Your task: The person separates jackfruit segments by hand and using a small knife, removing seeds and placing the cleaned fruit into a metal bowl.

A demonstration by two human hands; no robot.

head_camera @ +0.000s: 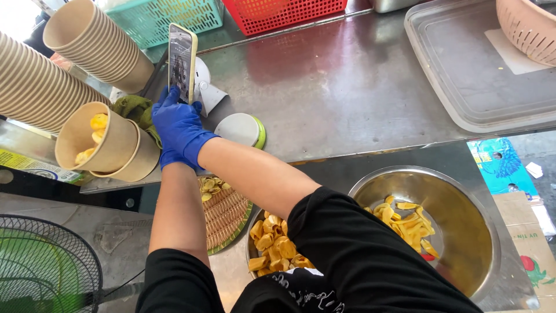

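- Steel counter (347, 87): widest surface, running across the top of the view; a lower steel shelf sits in front of it.
- Large steel tray (463, 110) at the far right of the counter, with a pink colander (530, 29) on its corner.
- Big steel bowl (463, 232) on the lower shelf, holding yellow fruit pieces (408, 223); the person's black sleeve (359, 255) covers its near left edge.
- Second bowl of yellow pieces (272, 243), mostly hidden under the right arm.
- Woven tray (226, 214) between the forearms, a few yellow pieces at its far end.
- Black fan guard (46, 266), lower left corner.
- Stacks of brown paper cups (92, 40) lying on their sides at left; nearest cup (95, 136) holds yellow pieces.
- Teal basket (168, 17) and red basket (284, 11) along the back edge.
- Blue printed package (503, 165) and cardboard box (530, 243) with a red-and-green picture, at right below the counter.
- Round white-and-green lid (243, 128) just right of the hands.
- Phone (182, 61): upright above the counter, left of centre.
- Right hand (179, 124), blue glove: fingers wrapped round the phone's lower end.
- Left hand (169, 157), blue glove: mostly hidden behind the right; grip cannot be told.
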